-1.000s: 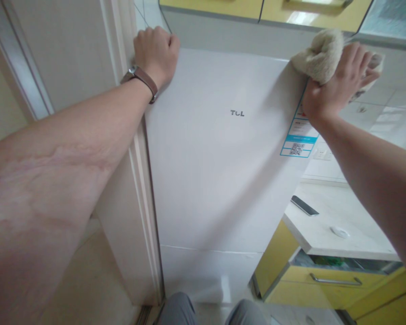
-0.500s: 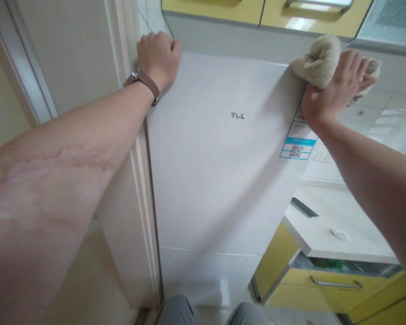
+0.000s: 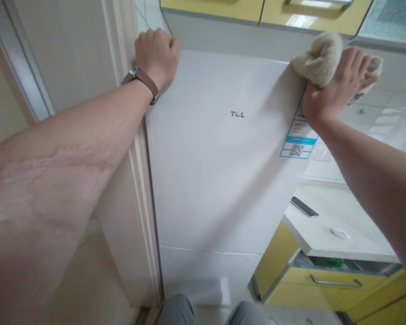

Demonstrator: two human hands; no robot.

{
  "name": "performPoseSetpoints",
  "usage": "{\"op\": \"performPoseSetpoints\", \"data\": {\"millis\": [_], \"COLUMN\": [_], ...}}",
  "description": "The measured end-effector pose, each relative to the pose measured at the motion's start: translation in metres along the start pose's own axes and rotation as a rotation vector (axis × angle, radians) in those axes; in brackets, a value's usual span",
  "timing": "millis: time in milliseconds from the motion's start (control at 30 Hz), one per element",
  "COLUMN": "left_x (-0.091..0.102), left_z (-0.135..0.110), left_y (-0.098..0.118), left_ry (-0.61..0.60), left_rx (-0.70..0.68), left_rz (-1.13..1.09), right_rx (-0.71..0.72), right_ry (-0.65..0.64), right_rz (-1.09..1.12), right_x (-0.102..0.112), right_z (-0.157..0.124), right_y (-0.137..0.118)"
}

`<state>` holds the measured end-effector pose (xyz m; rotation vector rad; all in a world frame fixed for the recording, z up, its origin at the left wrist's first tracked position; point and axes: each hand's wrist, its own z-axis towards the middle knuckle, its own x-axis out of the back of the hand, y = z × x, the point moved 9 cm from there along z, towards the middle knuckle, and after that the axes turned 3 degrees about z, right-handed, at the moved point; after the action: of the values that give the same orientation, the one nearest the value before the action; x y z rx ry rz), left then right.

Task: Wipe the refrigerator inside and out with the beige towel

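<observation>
While the fridge (image 3: 209, 162) stands long axis upright, your left hand (image 3: 158, 58) is curled at its upper left corner, grip unclear; well apart, your right hand (image 3: 336, 88) holds the cloth (image 3: 320, 61) at the upper right.

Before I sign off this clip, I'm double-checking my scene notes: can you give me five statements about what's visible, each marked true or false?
1. The right hand holds a beige cloth at the upper right corner of the white TCL appliance. True.
2. The brown-strapped watch is worn on the right arm. False: it is on the left arm.
3. A label with a QR code is on the appliance's front, near its right edge. True.
4. The left hand is beside the label. False: it is at the appliance's upper left corner.
5. The upper cabinets are blue. False: they are yellow.
</observation>
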<state>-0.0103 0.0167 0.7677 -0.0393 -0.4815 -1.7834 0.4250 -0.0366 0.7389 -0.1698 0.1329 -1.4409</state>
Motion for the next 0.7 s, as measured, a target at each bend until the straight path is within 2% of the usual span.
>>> {"op": "performPoseSetpoints", "data": {"millis": [267, 533, 700], "left_x": [0.0016, 0.0011, -0.0018], "left_z": [0.0010, 0.0008, -0.0003], "left_y": [0.0043, 0.0027, -0.0015], "left_ry": [0.036, 0.027, -0.027], "left_rx": [-0.050, -0.029, -0.001], "left_rz": [0.057, 0.050, -0.037], "right_rx": [0.001, 0.023, 0.022], "right_ry": [0.010, 0.006, -0.008], "right_rz": [-0.008, -0.005, -0.009], "right_x": [-0.0005, -0.0001, -0.0026], "right_z": [0.0007, -0.0005, 0.0003], "right_y": [0.0012, 0.0007, 0.0025]}}
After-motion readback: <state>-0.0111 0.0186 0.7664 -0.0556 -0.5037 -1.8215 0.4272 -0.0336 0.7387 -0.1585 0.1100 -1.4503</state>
